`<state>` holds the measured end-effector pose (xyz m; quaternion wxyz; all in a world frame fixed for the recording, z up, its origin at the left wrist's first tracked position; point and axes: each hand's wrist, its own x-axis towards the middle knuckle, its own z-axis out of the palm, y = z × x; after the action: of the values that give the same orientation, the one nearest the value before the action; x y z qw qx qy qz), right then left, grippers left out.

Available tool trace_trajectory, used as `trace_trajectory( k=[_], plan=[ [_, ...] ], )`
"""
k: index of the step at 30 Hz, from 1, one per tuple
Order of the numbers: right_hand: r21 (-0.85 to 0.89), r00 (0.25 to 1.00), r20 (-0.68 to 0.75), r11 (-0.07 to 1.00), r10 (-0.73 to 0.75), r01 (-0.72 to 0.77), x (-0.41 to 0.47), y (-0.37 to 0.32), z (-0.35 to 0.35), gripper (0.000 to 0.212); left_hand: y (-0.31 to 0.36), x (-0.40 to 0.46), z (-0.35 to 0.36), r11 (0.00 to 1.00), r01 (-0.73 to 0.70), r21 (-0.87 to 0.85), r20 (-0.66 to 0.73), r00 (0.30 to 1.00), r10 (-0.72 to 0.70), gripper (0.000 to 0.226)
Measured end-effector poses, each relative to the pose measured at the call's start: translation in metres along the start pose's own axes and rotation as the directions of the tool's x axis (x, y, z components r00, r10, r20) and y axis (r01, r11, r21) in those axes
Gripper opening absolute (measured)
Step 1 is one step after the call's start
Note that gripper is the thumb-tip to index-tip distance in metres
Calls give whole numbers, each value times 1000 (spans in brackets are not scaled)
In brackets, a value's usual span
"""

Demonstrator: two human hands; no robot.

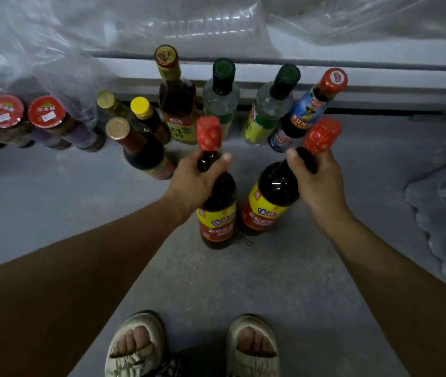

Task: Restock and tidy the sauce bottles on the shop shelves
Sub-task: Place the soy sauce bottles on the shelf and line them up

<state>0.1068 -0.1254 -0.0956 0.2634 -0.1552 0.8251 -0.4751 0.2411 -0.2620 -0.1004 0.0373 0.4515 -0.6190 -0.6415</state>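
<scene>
Grey concrete floor (53, 202), dim light; pale ledge or shelf base (379, 77) along the back, clear plastic sheeting (39, 50) bunched over it at upper left.

Held, left hand (189, 180): dark sauce bottle (217, 208), red ribbed cap, yellow-and-red label; fingers and thumb curled round neck and shoulder. Base at or just above floor; cannot tell which.

Held, right hand (322, 183): matching dark sauce bottle (270, 202), tilted right, gripped round neck just under cap. Bases of the pair nearly touching.

Contents: both dark to the shoulder, apparently full.

Handling, judged: probably glass, heavy when full, rigid, breakable on concrete. Smooth neck, possibly slick; cap flare gives a stop against slipping. Neck grip adequate for short lifts; grip on the body steadier for shelving.

Standing by the ledge: tall amber bottle (178, 104), gold-red cap; two clear bottles (222, 99) with dark green caps, pale contents; blue-labelled dark bottle (298, 118), red cap.

Left group: yellow-capped bottle (148, 118), two gold-capped bottles, one dark and leaning (140, 151); red-lidded jars (48, 118) partly under plastic.

Near edge: feet in pale sandals (135, 346).
</scene>
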Motion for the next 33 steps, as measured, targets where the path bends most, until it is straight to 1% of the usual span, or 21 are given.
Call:
trace_trajectory(
  k=[3, 6, 8, 11, 13, 16, 19, 23, 26, 29, 30, 33],
  plan=[
    [179, 999, 2, 983, 42, -42, 15, 14, 7, 26, -6, 18, 5, 994, 4, -106, -61, 998, -10, 26],
    [248, 998, -25, 968, 54, -46, 27, 26, 14, 20, -17, 31, 9, 988, -17, -151, -82, 997, 5, 19],
    [258, 995, -85, 965, 59, -35, 32, 30, 18, 18, -21, 37, 9, 991, -40, -130, -90, 996, 29, 20],
    [239, 978, -202, 971, 52, -2, 36, 35, 21, 18, -20, 44, 10, 990, -74, -122, -122, 991, 59, 34],
    [194, 969, -243, 981, 37, 11, 35, 36, 22, 22, -20, 45, 10, 992, -69, -106, -144, 988, 53, 43],
    [173, 969, -241, 985, 54, -12, 29, 34, 22, 29, -17, 40, 10, 995, -95, -13, -117, 989, 93, 44],
    [183, 976, -202, 982, 85, -48, 19, 23, 18, 27, -4, 26, 9, 989, -143, 42, -57, 988, 145, 42],
    [165, 983, -165, 985, 85, -58, -3, -16, 5, 23, 27, -3, -2, 987, -151, 56, -52, 987, 154, 49],
    [148, 990, -133, 989, 42, -22, -22, -60, -12, 16, 61, -29, -14, 983, -179, 38, -75, 981, 182, 40],
    [123, 995, -99, 992, -7, 19, -43, -115, -33, 7, 105, -57, -29, 972, -220, 82, -76, 971, 226, 35],
    [114, 996, -84, 993, -20, 29, -50, -135, -40, 6, 121, -66, -35, 968, -230, 99, -78, 968, 238, 38],
    [80, 996, -65, 995, -54, 59, -69, -197, -62, 9, 178, -96, -53, 958, -253, 133, -84, 960, 266, 58]
  ],
)
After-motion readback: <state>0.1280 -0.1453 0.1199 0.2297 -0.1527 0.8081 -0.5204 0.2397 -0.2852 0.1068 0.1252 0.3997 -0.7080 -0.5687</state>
